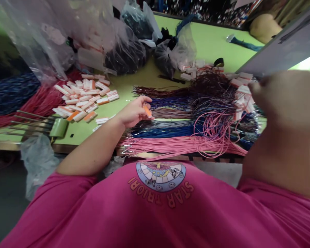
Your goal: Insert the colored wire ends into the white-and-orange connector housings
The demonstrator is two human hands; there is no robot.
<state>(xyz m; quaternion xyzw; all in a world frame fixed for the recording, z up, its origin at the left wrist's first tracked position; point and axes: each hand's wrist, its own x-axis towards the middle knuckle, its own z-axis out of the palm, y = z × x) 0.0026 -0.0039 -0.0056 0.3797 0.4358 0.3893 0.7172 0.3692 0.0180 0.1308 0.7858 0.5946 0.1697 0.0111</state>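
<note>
My left hand [134, 112] rests over the bundles of cords, its fingers curled round a small orange and white tag [147, 111]. Beneath it lie rows of thin cords [170, 132] in brown, blue, silver and pink, stretched across the green table [212, 43]. Close to the camera at the right, my right hand [286, 100] is raised with its back toward me; the fingers are bunched near a cluster of white tags [241, 94] tied to the cord ends, and what they hold is hidden. Pink cord loops [212, 131] curl below those tags.
A heap of orange and white tags [84, 96] lies at the left on the table. Clear plastic bags [98, 38] with dark contents stand behind it. Red cords [33, 105] and a metal-pronged tool [36, 125] sit at the far left. A grey board [281, 44] slants at the right.
</note>
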